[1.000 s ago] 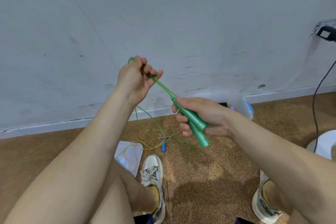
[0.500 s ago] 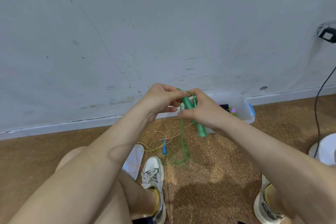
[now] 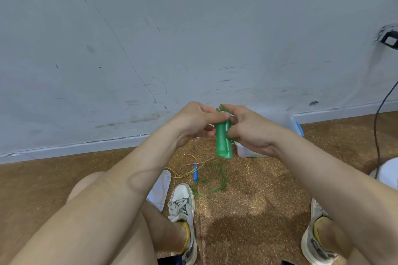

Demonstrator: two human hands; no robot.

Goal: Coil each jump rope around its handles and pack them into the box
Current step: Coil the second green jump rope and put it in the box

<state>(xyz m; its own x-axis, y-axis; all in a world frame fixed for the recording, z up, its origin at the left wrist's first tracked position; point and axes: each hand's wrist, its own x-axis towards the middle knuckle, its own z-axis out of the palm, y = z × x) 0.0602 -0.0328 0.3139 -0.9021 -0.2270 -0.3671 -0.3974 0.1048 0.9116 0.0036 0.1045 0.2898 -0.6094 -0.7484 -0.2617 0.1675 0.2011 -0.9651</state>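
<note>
Green plastic handles [image 3: 224, 142]: count two, same shade, standing upright and side by side, butt ends pointing at the floor. They are hanging in the air just left of the box [image 3: 247, 151], overlapping its left edge in view. Both hands are clamping the pair. Left hand [image 3: 193, 123] is pinching the upper part, thumb lying across the front and fingers curling behind. Right hand [image 3: 247, 131] is wrapping its fingers round it from the other side. One green cord [image 3: 212, 178]: a short bit is sticking out above the handles, and the slack is lying in loose loops on the floor below-left of the box. One box: clear plastic, blue clip [image 3: 299, 129] on its right end, sitting against the wall; the right hand is hiding its contents. One blue handle [image 3: 195, 173] with a multicolour cord [image 3: 187, 165] is lying left of the box, touching the green loops. Left shoe [image 3: 182, 204] and right shoe [image 3: 312, 243] are showing nearer the camera than the box. One black cable [image 3: 379, 114] is hanging right of the box.
</note>
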